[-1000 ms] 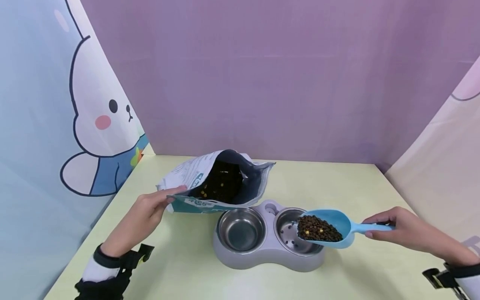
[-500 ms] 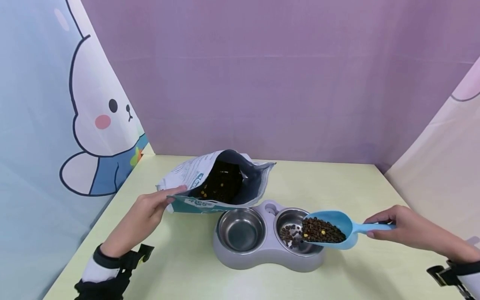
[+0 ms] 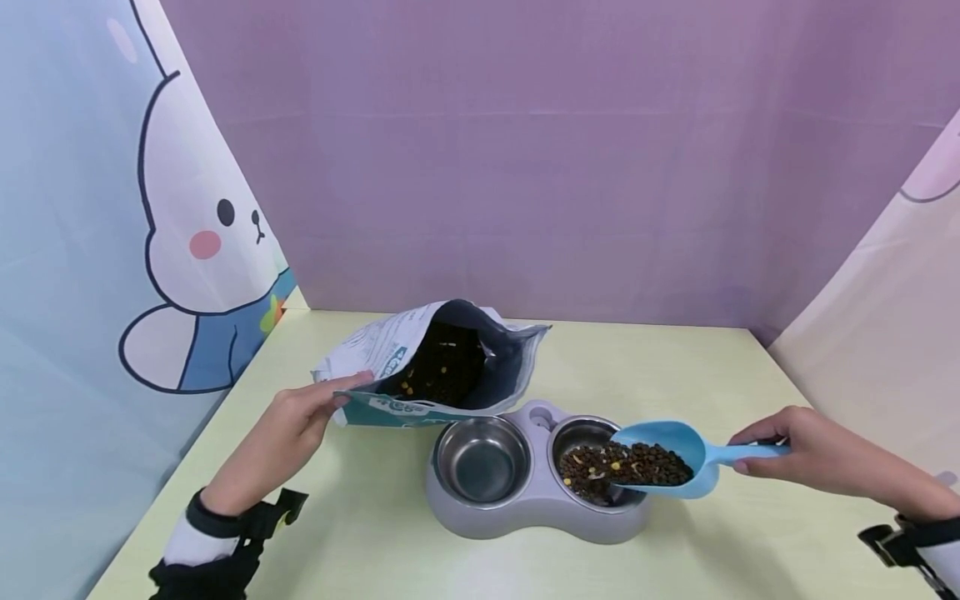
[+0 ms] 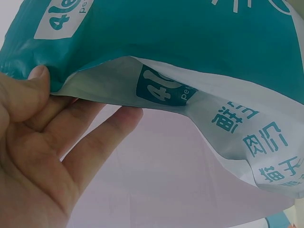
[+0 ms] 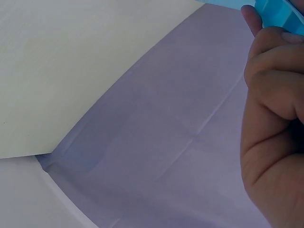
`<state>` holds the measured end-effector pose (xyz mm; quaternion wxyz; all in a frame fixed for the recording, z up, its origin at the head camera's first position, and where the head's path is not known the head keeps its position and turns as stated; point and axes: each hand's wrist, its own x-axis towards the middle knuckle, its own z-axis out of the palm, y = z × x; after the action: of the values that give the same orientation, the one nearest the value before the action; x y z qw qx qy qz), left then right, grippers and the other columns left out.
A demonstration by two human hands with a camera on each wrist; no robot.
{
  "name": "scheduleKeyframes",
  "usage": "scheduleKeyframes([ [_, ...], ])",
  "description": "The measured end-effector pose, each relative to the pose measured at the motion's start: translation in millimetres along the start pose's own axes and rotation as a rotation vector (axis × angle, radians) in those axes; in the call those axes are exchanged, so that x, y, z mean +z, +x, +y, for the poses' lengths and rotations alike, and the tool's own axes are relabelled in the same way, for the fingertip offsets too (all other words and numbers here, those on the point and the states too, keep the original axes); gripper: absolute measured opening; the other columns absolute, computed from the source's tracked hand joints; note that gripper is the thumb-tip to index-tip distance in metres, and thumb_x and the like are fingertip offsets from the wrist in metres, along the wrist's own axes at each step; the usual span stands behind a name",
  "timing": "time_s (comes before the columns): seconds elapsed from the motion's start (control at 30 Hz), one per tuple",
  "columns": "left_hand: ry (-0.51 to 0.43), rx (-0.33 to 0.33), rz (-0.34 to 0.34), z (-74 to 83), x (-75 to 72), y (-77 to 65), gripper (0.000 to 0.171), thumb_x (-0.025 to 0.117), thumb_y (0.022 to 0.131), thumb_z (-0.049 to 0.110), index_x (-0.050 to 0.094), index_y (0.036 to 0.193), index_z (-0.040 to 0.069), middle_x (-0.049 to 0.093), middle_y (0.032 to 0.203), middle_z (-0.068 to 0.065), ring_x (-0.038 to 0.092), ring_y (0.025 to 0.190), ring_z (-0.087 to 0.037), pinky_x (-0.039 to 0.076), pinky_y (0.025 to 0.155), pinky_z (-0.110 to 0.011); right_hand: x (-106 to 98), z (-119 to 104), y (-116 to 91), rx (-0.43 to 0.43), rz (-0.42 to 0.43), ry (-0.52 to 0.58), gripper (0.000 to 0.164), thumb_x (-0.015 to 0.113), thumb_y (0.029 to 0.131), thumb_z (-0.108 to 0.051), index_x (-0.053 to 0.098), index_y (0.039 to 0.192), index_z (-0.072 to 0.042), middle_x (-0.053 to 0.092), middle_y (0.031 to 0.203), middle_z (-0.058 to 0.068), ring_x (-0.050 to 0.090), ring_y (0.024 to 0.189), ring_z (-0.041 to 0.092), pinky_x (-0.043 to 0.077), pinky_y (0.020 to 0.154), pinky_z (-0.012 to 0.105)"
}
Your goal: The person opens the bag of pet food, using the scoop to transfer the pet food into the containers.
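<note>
Fingers (image 3: 757, 468) of our right hand (image 3: 808, 448) grip the blue scoop (image 3: 699, 454); it runs leftward, lip over right steel bowl (image 3: 579, 431).

The left hand (image 3: 296, 421) is bare, with a black cuff (image 3: 212, 515), white sleeve (image 3: 197, 542), black wrap (image 3: 197, 579) and boxy black mount (image 3: 264, 518) flecked yellow-green. The right hand (image 3: 817, 454), also bare, has a black band (image 3: 933, 532), white cloth (image 3: 947, 556) and angular black clip (image 3: 887, 546).

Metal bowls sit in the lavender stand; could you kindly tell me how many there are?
2, both in the stand: the left bowl, and the right bowl, holding kibble and partly hidden by the scoop.
</note>
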<state>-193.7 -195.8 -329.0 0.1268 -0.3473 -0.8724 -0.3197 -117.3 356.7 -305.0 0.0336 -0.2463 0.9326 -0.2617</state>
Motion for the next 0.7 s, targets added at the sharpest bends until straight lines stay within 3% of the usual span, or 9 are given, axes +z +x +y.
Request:
scheduleKeyframes([
  [0.7,0.003,-0.007,-0.007,-0.1,-0.1,0.0,0.048,0.045,0.087,-0.011,0.051,0.125,0.019,0.052,0.125,-0.003,0.050,0.110,-0.020,0.047,0.083,-0.039,-6.0,-11.8,11.2,-0.044,-0.039,-0.052,0.011,0.068,0.080,-0.014,0.067,0.089,-0.019,0.058,0.070,-0.014,0.036,0.053,-0.003,0.034,0.042,0.019],
])
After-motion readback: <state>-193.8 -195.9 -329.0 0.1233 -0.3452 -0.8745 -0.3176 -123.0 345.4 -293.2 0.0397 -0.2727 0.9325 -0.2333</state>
